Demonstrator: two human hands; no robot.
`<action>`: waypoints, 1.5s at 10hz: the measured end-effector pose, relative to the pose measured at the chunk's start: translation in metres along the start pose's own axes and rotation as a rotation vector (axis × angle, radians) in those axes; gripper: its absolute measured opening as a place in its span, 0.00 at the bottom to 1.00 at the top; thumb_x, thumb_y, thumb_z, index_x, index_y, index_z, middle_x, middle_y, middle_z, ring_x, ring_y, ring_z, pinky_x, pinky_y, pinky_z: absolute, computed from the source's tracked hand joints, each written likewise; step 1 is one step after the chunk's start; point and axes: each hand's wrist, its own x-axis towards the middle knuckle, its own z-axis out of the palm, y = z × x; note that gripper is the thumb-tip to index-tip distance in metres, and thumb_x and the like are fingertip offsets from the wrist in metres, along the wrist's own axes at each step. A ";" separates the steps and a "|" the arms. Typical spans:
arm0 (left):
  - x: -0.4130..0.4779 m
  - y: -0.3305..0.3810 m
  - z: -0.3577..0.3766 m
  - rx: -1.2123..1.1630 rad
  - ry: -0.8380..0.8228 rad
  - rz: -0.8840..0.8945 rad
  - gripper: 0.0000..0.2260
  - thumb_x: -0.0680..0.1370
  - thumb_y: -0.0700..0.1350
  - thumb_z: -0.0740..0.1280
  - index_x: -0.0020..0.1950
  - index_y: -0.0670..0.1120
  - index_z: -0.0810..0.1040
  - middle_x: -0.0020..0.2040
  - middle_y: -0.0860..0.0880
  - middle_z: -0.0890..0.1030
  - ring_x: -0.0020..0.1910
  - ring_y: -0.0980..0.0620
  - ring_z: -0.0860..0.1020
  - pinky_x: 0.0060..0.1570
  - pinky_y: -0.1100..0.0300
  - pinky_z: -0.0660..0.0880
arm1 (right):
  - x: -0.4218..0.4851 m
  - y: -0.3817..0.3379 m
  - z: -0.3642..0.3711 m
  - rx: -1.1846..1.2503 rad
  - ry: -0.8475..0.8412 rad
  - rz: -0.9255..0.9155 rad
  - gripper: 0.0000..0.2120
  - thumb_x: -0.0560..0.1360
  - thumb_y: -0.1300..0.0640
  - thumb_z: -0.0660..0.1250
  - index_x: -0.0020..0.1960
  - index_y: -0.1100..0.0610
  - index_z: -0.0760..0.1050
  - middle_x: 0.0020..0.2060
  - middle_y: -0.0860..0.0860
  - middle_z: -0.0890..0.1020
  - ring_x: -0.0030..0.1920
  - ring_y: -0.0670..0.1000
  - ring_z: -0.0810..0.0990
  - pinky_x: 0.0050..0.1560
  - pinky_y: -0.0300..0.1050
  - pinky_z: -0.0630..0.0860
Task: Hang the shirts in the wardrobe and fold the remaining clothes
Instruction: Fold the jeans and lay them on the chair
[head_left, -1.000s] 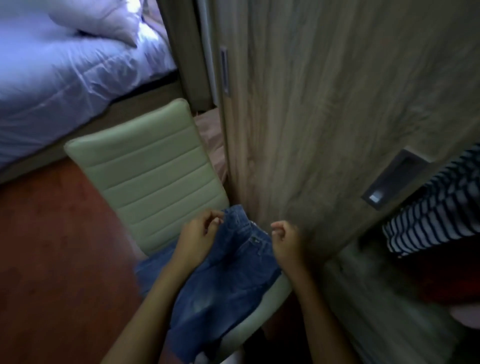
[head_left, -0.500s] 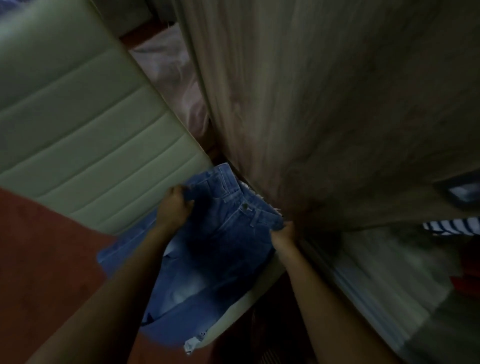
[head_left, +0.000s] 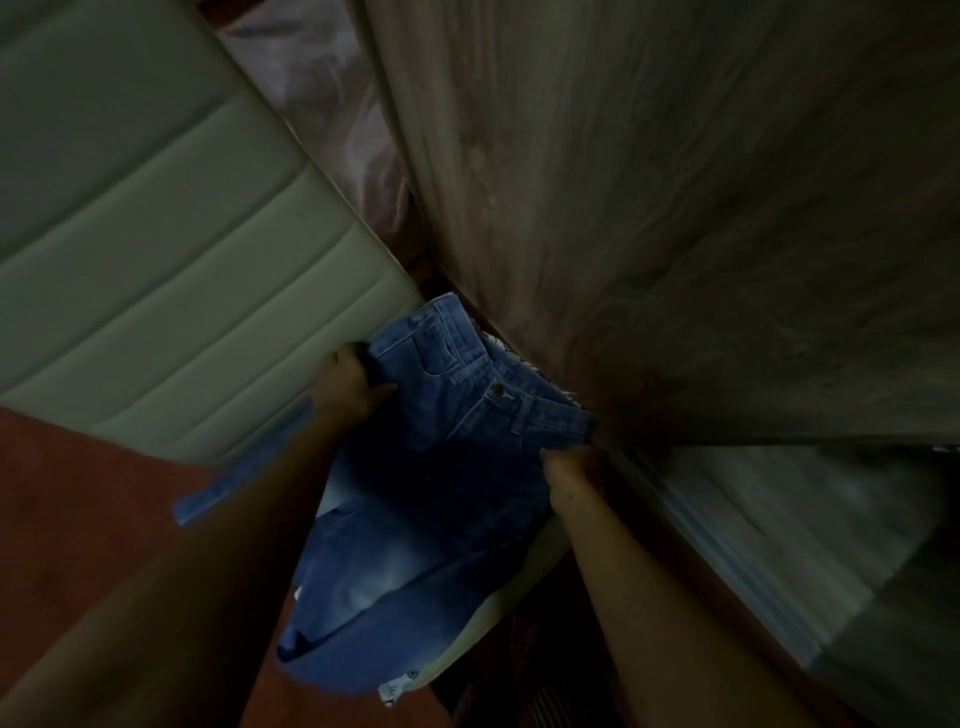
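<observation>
My left hand (head_left: 345, 384) and right hand (head_left: 563, 462) now clench waistband corners of blue denim jeans (head_left: 441, 467), pulled flat on pale green padded chair (head_left: 182, 291). Folding can begin.

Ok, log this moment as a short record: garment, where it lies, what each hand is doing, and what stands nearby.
garment: blue jeans, waistband up, button closed
support: lying on the pale chair seat
left hand: gripping the waistband's left end
right hand: gripping the waistband's right end
nearby: wooden wardrobe door to the right, close to the waistband
floor: reddish brown
fold state: not yet folded
</observation>
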 end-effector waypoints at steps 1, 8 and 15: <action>-0.008 0.006 0.004 -0.095 0.053 0.021 0.26 0.70 0.44 0.74 0.62 0.36 0.70 0.56 0.36 0.78 0.54 0.37 0.77 0.52 0.48 0.73 | -0.009 -0.002 0.007 0.129 0.001 0.023 0.24 0.73 0.61 0.66 0.68 0.63 0.68 0.64 0.62 0.74 0.62 0.62 0.74 0.62 0.56 0.73; -0.136 -0.025 -0.112 -0.713 0.005 0.100 0.10 0.78 0.40 0.64 0.58 0.40 0.75 0.56 0.43 0.81 0.55 0.47 0.79 0.59 0.49 0.74 | -0.195 -0.042 -0.029 0.655 -0.214 -0.604 0.09 0.75 0.49 0.68 0.42 0.53 0.82 0.43 0.53 0.85 0.49 0.58 0.83 0.52 0.62 0.79; -0.349 0.023 -0.367 -0.804 0.905 0.432 0.06 0.73 0.49 0.70 0.42 0.46 0.81 0.37 0.50 0.83 0.38 0.56 0.79 0.42 0.57 0.76 | -0.541 -0.101 -0.103 0.801 -0.237 -1.361 0.12 0.72 0.53 0.73 0.36 0.61 0.80 0.43 0.68 0.81 0.40 0.60 0.82 0.44 0.67 0.79</action>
